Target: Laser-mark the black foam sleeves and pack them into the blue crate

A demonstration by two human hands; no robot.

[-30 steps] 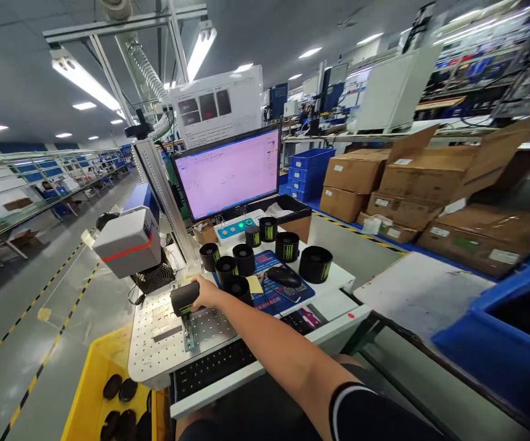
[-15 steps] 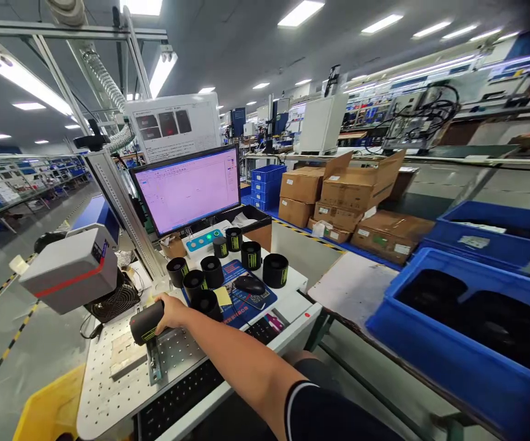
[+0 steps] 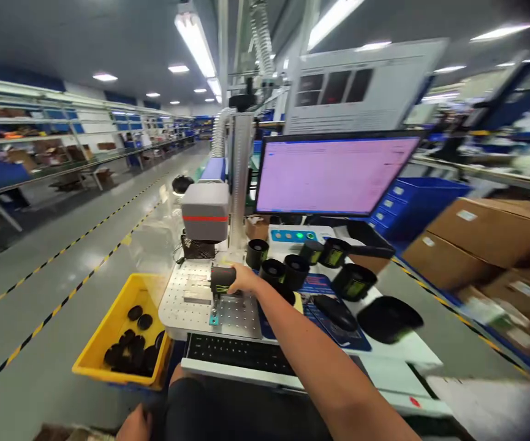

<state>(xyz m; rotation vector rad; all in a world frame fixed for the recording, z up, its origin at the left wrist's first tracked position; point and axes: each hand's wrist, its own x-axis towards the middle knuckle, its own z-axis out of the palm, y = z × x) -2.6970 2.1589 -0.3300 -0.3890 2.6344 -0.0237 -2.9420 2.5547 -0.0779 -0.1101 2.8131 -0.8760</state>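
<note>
Right hand (image 3: 242, 281) grips black cylinder (image 3: 221, 280) on fixture

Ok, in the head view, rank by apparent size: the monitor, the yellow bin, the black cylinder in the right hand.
1. monitor, clearly the largest.
2. yellow bin, though it sits nearer the camera, so the gap is unsure.
3. black cylinder, smallest, held by the right hand.

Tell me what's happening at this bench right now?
A person's right hand grips a black cylinder with a yellow-green label, holding it on its side over the perforated plate below the grey laser head. More black cylinders stand by the blue mat, under the monitor. The left hand is low near the lap, holding nothing visible. A yellow bin holds black caps.
</note>
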